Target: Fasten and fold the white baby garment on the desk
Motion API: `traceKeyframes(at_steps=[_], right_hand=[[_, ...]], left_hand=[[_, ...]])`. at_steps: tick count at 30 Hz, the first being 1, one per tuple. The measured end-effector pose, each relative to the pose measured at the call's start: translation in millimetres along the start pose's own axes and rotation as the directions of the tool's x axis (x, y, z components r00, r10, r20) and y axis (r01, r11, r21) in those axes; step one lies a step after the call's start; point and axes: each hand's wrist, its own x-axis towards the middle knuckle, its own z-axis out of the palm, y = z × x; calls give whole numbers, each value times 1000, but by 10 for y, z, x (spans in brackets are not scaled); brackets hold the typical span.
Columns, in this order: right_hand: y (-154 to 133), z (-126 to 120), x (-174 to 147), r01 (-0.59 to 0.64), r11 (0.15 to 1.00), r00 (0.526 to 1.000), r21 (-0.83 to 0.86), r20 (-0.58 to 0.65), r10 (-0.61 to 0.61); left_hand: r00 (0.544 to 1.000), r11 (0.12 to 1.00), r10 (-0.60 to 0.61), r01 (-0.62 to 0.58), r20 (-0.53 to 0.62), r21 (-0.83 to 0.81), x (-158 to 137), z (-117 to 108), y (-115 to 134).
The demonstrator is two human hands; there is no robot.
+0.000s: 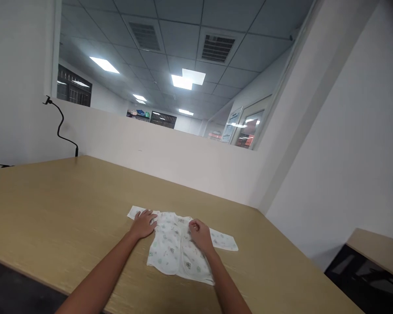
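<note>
A small white baby shirt (170, 244) with a scattered pale print lies spread on the tabletop, its sleeves stretched out to either side. My left hand (144, 223) rests flat with fingers apart on the shirt's left sleeve near the shoulder. Over the right side of the chest, just below the neckline, my right hand (200, 234) has its fingers curled into a pinch at the cloth. Its palm and wrist cover part of the right shoulder and front. A small dark label shows inside the collar.
The shirt lies on a wide wooden table (68, 205). At the back left corner stands a black gooseneck holder (63, 122). A low wall with a large window (170, 87) borders the far edge. At lower right is another wooden surface (380, 250) with a dark frame.
</note>
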Motion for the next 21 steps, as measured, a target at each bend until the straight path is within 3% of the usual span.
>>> traceKeyframes(at_steps=[3, 6, 12, 15, 18, 21], right_hand=[[69, -195, -164, 43, 999, 999, 28, 2, -43], [82, -360, -331, 85, 995, 992, 53, 90, -89], [-114, -483, -571, 91, 994, 968, 62, 228, -103], [-260, -455, -669, 95, 993, 931, 71, 347, -114], [-363, -401, -752, 112, 989, 863, 92, 484, -143], [-404, -364, -798, 173, 982, 825, 79, 533, -188]], left_hand=[[1000, 1000, 3, -3, 1, 18, 4, -9, -3], [1000, 999, -9, 9, 8, 36, 10, -11, -9], [1000, 997, 2, -4, 22, 78, 23, 3, -17], [1000, 996, 0, -2, 19, 88, 29, 12, -16], [1000, 996, -8, 7, 15, 86, 33, 16, -14], [1000, 996, -11, 9, 17, 83, 37, 21, -18]])
